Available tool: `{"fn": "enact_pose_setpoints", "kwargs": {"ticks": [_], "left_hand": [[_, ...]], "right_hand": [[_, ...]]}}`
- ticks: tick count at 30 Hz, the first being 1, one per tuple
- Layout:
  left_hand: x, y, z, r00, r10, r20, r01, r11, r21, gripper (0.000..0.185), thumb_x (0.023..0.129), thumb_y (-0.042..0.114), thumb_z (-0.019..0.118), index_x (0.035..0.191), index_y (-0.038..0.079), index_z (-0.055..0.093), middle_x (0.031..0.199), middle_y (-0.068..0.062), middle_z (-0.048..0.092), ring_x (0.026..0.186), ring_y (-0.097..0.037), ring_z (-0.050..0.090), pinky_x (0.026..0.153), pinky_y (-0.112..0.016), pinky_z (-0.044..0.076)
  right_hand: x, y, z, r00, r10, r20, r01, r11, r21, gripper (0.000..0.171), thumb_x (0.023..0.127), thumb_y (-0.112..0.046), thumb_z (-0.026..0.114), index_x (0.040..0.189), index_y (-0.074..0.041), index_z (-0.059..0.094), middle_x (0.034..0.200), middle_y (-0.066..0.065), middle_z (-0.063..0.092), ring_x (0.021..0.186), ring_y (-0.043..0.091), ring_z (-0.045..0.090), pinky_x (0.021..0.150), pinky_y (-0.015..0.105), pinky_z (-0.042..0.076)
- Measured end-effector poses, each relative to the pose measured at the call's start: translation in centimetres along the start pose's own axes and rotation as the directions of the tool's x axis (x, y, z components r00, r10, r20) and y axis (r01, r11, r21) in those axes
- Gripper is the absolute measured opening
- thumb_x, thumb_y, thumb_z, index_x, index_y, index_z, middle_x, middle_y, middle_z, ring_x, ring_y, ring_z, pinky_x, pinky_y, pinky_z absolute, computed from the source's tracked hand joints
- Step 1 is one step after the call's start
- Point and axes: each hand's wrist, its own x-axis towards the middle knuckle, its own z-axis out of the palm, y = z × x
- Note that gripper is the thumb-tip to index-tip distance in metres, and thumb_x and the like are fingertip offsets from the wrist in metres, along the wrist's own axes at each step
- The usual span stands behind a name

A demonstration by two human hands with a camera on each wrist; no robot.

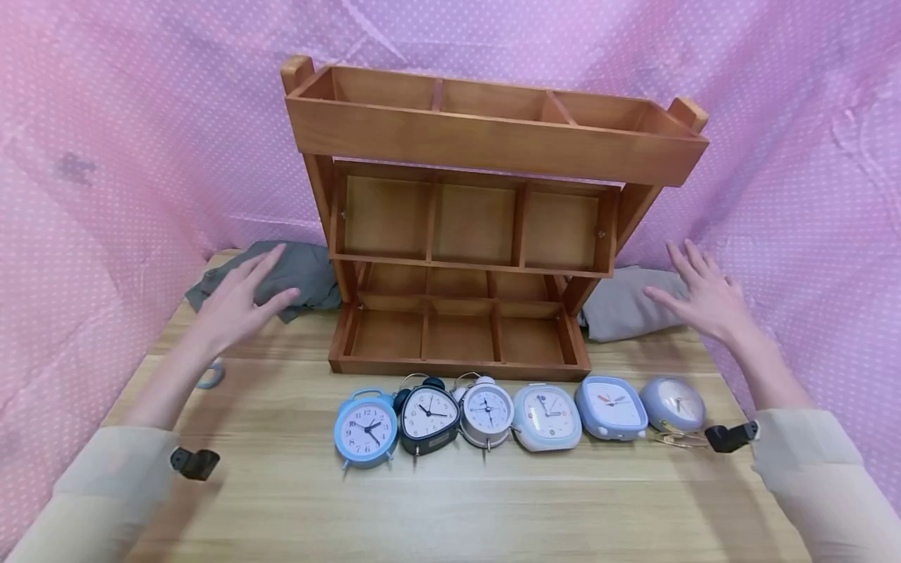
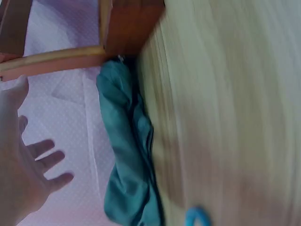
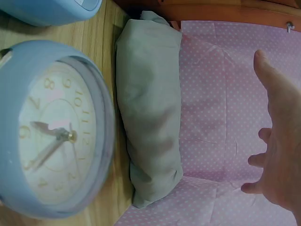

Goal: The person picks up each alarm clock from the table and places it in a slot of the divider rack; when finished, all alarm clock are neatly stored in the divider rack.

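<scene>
Both hands hover in the air with fingers spread, holding nothing. My left hand (image 1: 235, 301) is left of a brown wooden shelf (image 1: 457, 367), over a dark grey-green cloth (image 1: 306, 274). On the other side, my right hand (image 1: 707, 293) is above a light grey folded cloth (image 1: 629, 305). A row of clocks stands before the shelf: a blue alarm clock (image 1: 366, 430), a black triangular clock (image 1: 429, 414), a white twin-bell clock (image 1: 487, 410), a pale blue-and-white clock (image 1: 547, 418), a blue square clock (image 1: 611, 408) and a round blue-grey clock (image 1: 672, 404).
The shelf has three tiers, each split into compartments; its top tier (image 1: 493, 137) overhangs the lower ones. A small blue ring (image 1: 211, 375) lies on the wooden table (image 1: 450, 508) at left. Pink dotted fabric (image 1: 141, 117) hangs around the back and sides.
</scene>
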Motion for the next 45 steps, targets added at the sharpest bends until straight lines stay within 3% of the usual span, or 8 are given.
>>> {"fn": "enact_pose_setpoints", "kwargs": {"ticks": [5,12,16,18,23,26,39,45], "left_hand": [[-0.6,0.3,1.8,1.0,0.002,0.023,0.003,0.977,-0.214,0.065,0.102,0.04,0.062,0.16,0.021,0.038,0.161,-0.021,0.041,0.149,-0.044,0.037,0.115,-0.068,0.033],[-1.7,0.7,4.1,0.996,0.053,0.071,-0.018,0.907,-0.421,0.055,0.104,0.026,0.061,0.156,0.016,0.046,0.152,-0.017,0.05,0.129,-0.007,0.053,0.098,-0.013,0.044],[-2.0,0.7,4.9,0.986,0.046,0.158,0.037,0.873,-0.486,0.058,0.105,0.028,0.06,0.158,0.015,0.042,0.157,-0.016,0.043,0.14,-0.024,0.049,0.112,-0.038,0.044],[-2.1,0.7,5.3,0.979,0.035,0.203,0.075,0.858,-0.509,0.059,0.104,0.03,0.061,0.158,0.017,0.04,0.16,-0.014,0.04,0.144,-0.036,0.045,0.115,-0.055,0.041],[-2.2,0.6,6.5,0.962,0.032,0.273,0.126,0.831,-0.542,0.061,0.103,0.034,0.063,0.158,0.021,0.04,0.164,-0.014,0.037,0.15,-0.043,0.037,0.119,-0.066,0.035],[-2.5,0.7,7.0,0.954,0.041,0.297,0.134,0.828,-0.545,0.062,0.102,0.035,0.064,0.158,0.022,0.04,0.165,-0.016,0.036,0.151,-0.046,0.035,0.119,-0.069,0.031],[-2.7,0.5,8.0,0.932,0.06,0.357,0.11,0.893,-0.436,0.065,0.1,0.039,0.066,0.159,0.025,0.041,0.165,-0.017,0.036,0.152,-0.047,0.029,0.116,-0.077,0.026],[-2.7,0.3,8.5,0.93,0.055,0.364,0.119,0.891,-0.438,0.066,0.099,0.038,0.068,0.158,0.026,0.042,0.166,-0.017,0.034,0.152,-0.046,0.028,0.117,-0.076,0.024]], "right_hand": [[-0.9,0.3,0.0,1.0,-0.01,0.028,0.005,0.987,0.162,0.089,0.1,-0.053,0.056,0.166,-0.032,0.001,0.175,0.009,-0.007,0.152,0.062,0.01,0.109,0.088,0.009],[-2.1,0.7,-0.1,0.997,-0.055,0.045,0.036,0.942,0.333,0.085,0.101,-0.041,0.061,0.165,-0.036,0.005,0.174,0.014,0.003,0.154,0.057,0.013,0.114,0.083,0.015],[-2.9,0.9,-0.2,0.994,-0.072,0.08,0.031,0.902,0.431,0.085,0.101,-0.032,0.064,0.165,-0.036,0.009,0.172,0.021,0.016,0.149,0.058,0.026,0.114,0.075,0.027],[-3.3,1.0,-0.2,0.991,-0.087,0.099,0.033,0.888,0.458,0.084,0.102,-0.028,0.064,0.166,-0.035,0.011,0.17,0.023,0.02,0.147,0.056,0.032,0.121,0.053,0.038],[-4.4,1.8,0.1,0.984,-0.115,0.135,0.037,0.877,0.479,0.076,0.103,-0.021,0.063,0.165,-0.032,0.02,0.165,0.013,0.039,0.139,0.0,0.05,0.093,-0.001,0.04],[-4.9,2.5,0.5,0.975,-0.139,0.176,0.033,0.865,0.5,0.073,0.104,-0.019,0.061,0.165,-0.031,0.023,0.159,-0.002,0.049,0.123,-0.02,0.05,0.091,0.001,0.043],[-7.7,5.1,2.7,0.887,-0.315,0.337,0.103,0.847,0.521,0.074,0.097,-0.01,0.068,0.162,-0.012,0.032,0.146,-0.032,0.043,0.128,-0.008,0.054,0.099,0.025,0.054],[-8.2,6.0,3.4,0.82,-0.42,0.389,0.098,0.772,0.628,0.077,0.091,0.0,0.072,0.158,-0.001,0.033,0.151,-0.025,0.05,0.132,-0.002,0.055,0.101,0.023,0.052]]}}
